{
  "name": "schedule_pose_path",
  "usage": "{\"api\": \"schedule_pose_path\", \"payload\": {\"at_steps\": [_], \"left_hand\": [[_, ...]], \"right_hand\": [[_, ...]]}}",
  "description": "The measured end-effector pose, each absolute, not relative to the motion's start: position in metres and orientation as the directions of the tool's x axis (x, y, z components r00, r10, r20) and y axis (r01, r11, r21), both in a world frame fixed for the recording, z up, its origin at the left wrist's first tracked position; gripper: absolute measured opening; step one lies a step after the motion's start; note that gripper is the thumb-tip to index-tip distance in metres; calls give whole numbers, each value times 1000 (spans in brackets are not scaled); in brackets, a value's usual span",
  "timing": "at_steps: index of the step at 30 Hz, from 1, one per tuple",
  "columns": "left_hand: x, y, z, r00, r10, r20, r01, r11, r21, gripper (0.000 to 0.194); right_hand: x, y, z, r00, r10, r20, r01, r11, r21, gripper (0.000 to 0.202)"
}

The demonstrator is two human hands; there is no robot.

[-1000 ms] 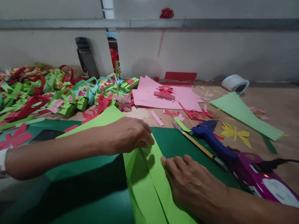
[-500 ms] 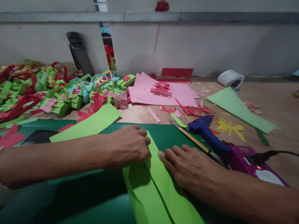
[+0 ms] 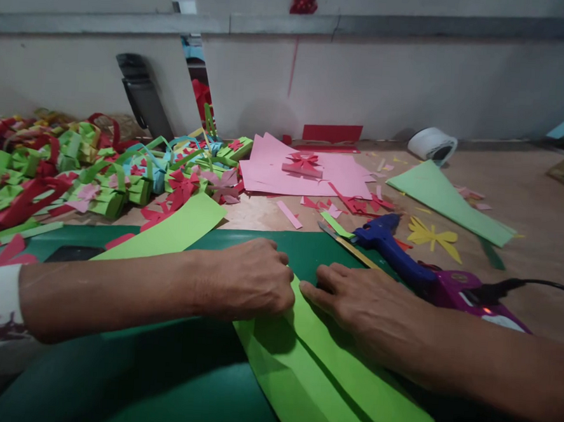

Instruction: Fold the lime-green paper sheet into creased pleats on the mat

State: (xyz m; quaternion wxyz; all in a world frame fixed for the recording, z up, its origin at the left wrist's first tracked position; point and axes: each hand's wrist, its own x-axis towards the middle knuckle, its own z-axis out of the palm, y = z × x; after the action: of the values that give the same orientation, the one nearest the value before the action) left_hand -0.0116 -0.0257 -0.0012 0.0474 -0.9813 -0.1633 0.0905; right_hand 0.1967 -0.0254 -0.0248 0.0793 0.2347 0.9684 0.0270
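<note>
A long light green paper [image 3: 310, 372] lies on the dark green mat [image 3: 157, 381], with a lengthwise fold or overlap down its middle. Curled over its far end, my left hand [image 3: 258, 279] grips the paper, and the fingertips are hidden beneath the knuckles. My right hand [image 3: 348, 298] rests palm down along the paper's right edge, its fingers stretched out and thumb side toward the left hand. Another light green strip [image 3: 180, 227] lies beyond my left forearm. Near my right hand are a yellow cutter [image 3: 351, 245] and a blue and purple glue gun [image 3: 403, 260].
Many small green, red and blue paper baskets [image 3: 97, 174] are heaped at the left. Pink sheets [image 3: 332, 174], a pale green folded sheet [image 3: 449, 199], a yellow paper butterfly [image 3: 433, 238] and a white roll [image 3: 432, 146] lie farther back. A black bottle [image 3: 146, 94] leans on the wall.
My left hand has moved slightly right along with the paper's far end. The near end of the paper has swung right and spread wider. My right hand stays beside it.
</note>
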Motion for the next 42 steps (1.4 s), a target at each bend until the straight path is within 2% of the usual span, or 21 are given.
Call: {"api": "schedule_pose_path", "payload": {"at_steps": [2, 5, 7, 9, 13, 14, 18, 20, 23, 25, 27, 29, 33, 37, 39, 42], "left_hand": [[-10, -25, -3, 930, 334, -153, 321, -941, -107, 11], [-5, -23, -5, 927, 348, -136, 340, -937, -83, 9], [-1, -23, -7, 915, 374, -148, 367, -927, -74, 9], [2, -23, -6, 896, 409, -173, 402, -913, -72, 8], [0, -25, 4, 832, 508, -222, 511, -858, -48, 4], [-3, -26, 9, 801, 549, -237, 556, -830, -43, 6], [-14, -30, 21, 679, 684, -267, 702, -711, -34, 21], [-20, -31, 21, 651, 719, -244, 741, -671, 1, 17], [-31, -29, 15, 617, 768, -175, 786, -612, 86, 14], [-40, -24, 10, 605, 783, -143, 794, -582, 176, 17], [-48, -18, 6, 638, 761, -118, 759, -594, 268, 19], [-55, -11, 4, 707, 700, -96, 690, -656, 306, 22], [-62, -1, 1, 814, 575, -78, 578, -789, 211, 30], [-60, 4, -2, 875, 483, -28, 482, -866, 133, 28], [-58, 6, -5, 905, 425, -16, 423, -898, 120, 26], [-56, 8, -10, 936, 352, -10, 352, -931, 96, 27]], "right_hand": [[194, -25, -13, -863, 475, -172, 473, 879, 56, 11], [188, -23, -1, -856, 466, -225, 482, 876, -18, 32], [185, -24, 0, -844, 474, -253, 494, 869, -22, 39], [183, -27, -4, -816, 515, -262, 522, 852, 50, 35], [181, -37, -18, -780, 593, -201, 559, 804, 203, 3], [181, -39, -20, -784, 591, -189, 555, 804, 213, 7], [180, -48, -20, -765, 617, -187, 589, 786, 185, 13], [178, -51, -19, -734, 651, -196, 629, 759, 168, 17], [174, -54, -18, -732, 647, -212, 633, 762, 139, 6], [172, -55, -16, -744, 626, -234, 614, 779, 130, 11], [171, -55, -14, -737, 618, -274, 608, 783, 130, 17], [170, -55, -10, -721, 611, -326, 609, 784, 122, 19], [172, -54, -5, -723, 614, -317, 619, 779, 98, 20], [181, -52, -8, -740, 614, -275, 620, 781, 73, 23], [186, -52, -11, -771, 607, -193, 608, 791, 61, 22], [194, -53, -19, -821, 570, 15, 570, 820, 53, 19]]}}
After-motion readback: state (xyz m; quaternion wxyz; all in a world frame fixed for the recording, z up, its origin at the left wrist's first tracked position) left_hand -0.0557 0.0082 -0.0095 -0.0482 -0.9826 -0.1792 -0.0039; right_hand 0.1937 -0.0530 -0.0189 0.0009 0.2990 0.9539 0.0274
